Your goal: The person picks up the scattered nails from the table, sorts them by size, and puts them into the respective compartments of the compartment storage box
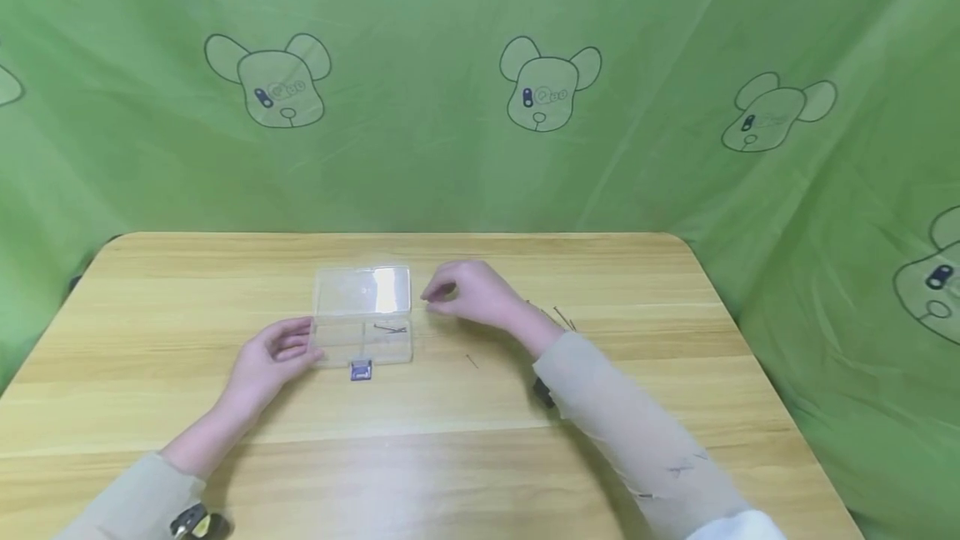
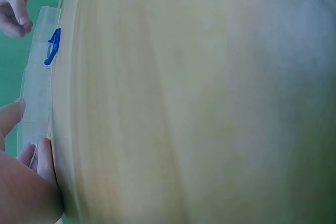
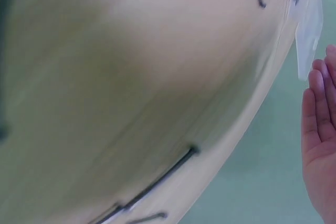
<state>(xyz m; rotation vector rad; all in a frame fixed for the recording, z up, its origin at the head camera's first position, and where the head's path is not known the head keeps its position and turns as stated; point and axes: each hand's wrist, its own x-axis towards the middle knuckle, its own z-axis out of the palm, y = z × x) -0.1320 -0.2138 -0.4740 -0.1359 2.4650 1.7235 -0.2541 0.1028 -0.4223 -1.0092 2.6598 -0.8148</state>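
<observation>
A clear plastic compartment box [image 1: 342,342] stands open on the table, its lid tipped back and a blue latch [image 1: 361,370] at its front. Several nails [image 1: 391,328] lie in its right compartment. My left hand [image 1: 270,357] grips the box's left end between thumb and fingers. Just right of the lid hovers my right hand [image 1: 471,292], thumb and index finger curved towards each other, nothing showing between them. The right wrist view has its other fingers [image 3: 311,114] fairly straight. A single nail [image 1: 472,361] lies right of the box.
More loose nails [image 1: 564,318] lie on the wooden table [image 1: 420,473] beyond the right forearm, partly hidden by it. A green curtain [image 1: 420,173] with printed bear heads hangs behind the table and along its right side.
</observation>
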